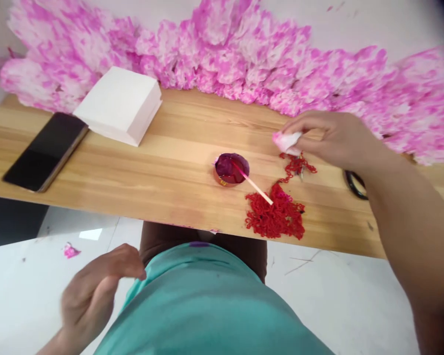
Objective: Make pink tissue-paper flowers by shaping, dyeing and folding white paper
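Observation:
My right hand [329, 135] pinches a crumpled piece of white tissue paper [288, 143] with a pink-stained end, held above the table near a small clump of red yarn. In front of it stands a small cup [227, 178] of dark magenta liquid. A thin stick [259, 190] leans out of the cup, its upper end over a tangled heap of red yarn [276, 219]. Off the table's front edge, beside my lap, my left hand [98, 283] hangs with its fingers curled in. Nothing shows in it.
A stack of white paper [118, 101] and a black phone [46, 150] lie at the left of the wooden table [163, 182]. Many pink-and-white paper puffs [222, 54] are heaped along the back. A black ring-shaped thing [355, 185] is partly hidden by my right forearm.

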The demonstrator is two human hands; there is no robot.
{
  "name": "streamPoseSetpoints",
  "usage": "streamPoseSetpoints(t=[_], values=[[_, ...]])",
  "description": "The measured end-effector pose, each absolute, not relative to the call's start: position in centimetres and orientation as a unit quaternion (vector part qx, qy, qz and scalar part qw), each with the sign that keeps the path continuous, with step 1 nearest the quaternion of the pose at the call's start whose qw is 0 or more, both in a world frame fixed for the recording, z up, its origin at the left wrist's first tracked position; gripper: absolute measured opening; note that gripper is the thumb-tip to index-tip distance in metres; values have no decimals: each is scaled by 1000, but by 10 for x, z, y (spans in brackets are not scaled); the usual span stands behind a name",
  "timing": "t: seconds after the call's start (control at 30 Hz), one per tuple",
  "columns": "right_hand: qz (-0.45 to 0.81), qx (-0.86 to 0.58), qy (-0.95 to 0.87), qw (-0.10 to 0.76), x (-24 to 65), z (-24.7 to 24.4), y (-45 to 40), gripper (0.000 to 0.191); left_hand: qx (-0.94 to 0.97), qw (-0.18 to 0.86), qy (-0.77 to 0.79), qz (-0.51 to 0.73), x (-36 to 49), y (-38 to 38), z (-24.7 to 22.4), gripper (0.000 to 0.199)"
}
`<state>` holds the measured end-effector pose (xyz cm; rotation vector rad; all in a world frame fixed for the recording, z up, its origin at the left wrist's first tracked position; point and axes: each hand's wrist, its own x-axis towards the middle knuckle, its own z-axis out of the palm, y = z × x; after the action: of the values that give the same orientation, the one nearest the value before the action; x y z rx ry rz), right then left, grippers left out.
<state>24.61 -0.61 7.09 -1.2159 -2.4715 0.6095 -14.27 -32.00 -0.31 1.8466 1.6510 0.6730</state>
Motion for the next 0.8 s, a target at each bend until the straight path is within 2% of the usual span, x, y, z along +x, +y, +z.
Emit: streamPoseSetpoints(t=[0.13, 0.2, 0.3, 0.37, 0.47, 0.53, 0.6, 0.67, 0.8], values=[[333, -488, -720, 365, 234, 61, 10, 19, 568, 346, 710, 233, -117, -317, -50, 41], [365, -480, -684, 410, 228, 56, 13, 21, 623, 388, 647, 206, -107, -311, -75, 36], [399, -477, -642, 449, 223, 51, 14, 22, 698, 433, 556, 133, -122, -302, -110, 43], [419, -472, -618, 468, 223, 47, 14, 18, 708, 365, 599, 77, -161, -296, -128, 42], [451, -457, -579, 502, 227, 41, 18, 9, 598, 167, 783, 41, -237, -291, -145, 53], [476, -432, -545, 539, 229, 36, 23, 10, 578, 125, 806, 18, -263, -290, -150, 56], [504, -399, -517, 565, 230, 31, 26, 12, 564, 106, 819, 14, -250, -287, -149, 51], [528, -368, -504, 575, 229, 28, 27, 17, 600, 177, 778, 47, -202, -282, -144, 48], [540, -361, -511, 563, 226, 24, 22, 18, 706, 481, 512, 87, -102, -280, -122, 43]])
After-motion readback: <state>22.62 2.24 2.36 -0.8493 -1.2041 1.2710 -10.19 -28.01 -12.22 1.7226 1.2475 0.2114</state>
